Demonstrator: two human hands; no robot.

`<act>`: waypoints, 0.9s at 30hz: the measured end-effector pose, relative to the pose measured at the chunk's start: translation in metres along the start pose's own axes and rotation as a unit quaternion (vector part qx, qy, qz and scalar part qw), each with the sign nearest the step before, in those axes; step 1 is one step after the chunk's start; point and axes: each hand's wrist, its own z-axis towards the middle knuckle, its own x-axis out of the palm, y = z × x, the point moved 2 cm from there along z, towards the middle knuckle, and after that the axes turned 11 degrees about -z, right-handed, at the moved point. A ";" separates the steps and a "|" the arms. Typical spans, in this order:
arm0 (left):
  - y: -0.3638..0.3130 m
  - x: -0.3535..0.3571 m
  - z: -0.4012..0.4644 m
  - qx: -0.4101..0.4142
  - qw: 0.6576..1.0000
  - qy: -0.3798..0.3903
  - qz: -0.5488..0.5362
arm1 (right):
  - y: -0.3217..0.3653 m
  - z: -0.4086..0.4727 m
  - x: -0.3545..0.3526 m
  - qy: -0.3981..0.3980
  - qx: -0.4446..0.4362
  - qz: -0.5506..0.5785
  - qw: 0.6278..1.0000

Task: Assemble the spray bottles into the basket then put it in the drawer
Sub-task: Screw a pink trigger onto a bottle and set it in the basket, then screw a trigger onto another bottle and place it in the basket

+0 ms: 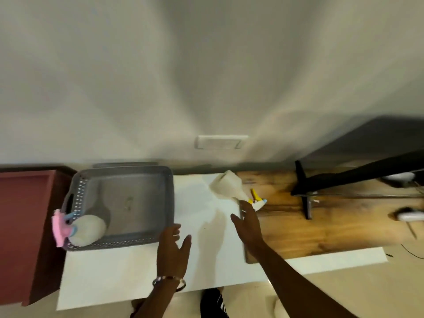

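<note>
Since your right hand (246, 222) is spread wide and holds nothing, wrap its fingers (243, 206) round the thin neck of the light, smooth spray bottle (226, 187).

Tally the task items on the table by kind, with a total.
White plastic spray bottles: 2, the pink-triggered bottle lying in the basket and the yellow-triggered bottle lying on the table.
Grey perforated plastic basket: 1.
Total: 3.

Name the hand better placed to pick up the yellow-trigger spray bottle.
Right hand: open, fingertips almost at the yellow-trigger spray bottle. Left hand rests by the basket.
</note>
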 end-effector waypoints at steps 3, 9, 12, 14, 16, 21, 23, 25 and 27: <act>-0.023 0.064 0.018 0.024 0.999 0.039 0.015 | -0.024 0.026 -0.042 -0.024 0.006 0.013 1.000; -0.042 0.148 0.067 0.056 0.991 0.067 0.105 | -0.065 0.068 -0.073 -0.044 0.081 0.029 0.995; -0.039 0.166 0.098 0.083 0.982 0.080 0.153 | -0.077 0.085 -0.066 -0.026 0.107 0.048 0.993; -0.033 0.174 0.117 0.082 0.978 0.082 0.171 | -0.086 0.095 -0.056 0.004 0.156 0.071 0.985; -0.027 0.182 0.129 0.086 0.976 0.091 0.179 | -0.095 0.101 -0.046 0.013 0.215 0.123 0.969; -0.013 0.197 0.148 0.104 0.968 0.135 0.183 | -0.099 0.115 -0.027 -0.003 0.287 0.275 0.917; -0.011 0.197 0.153 0.109 0.971 0.140 0.160 | -0.097 0.116 -0.024 0.003 0.303 0.330 0.894; -0.012 0.193 0.158 0.097 0.977 0.137 0.133 | -0.094 0.115 -0.025 0.005 0.303 0.366 0.880; -0.013 0.187 0.160 0.076 0.980 0.142 0.116 | -0.090 0.113 -0.028 0.012 0.280 0.392 0.877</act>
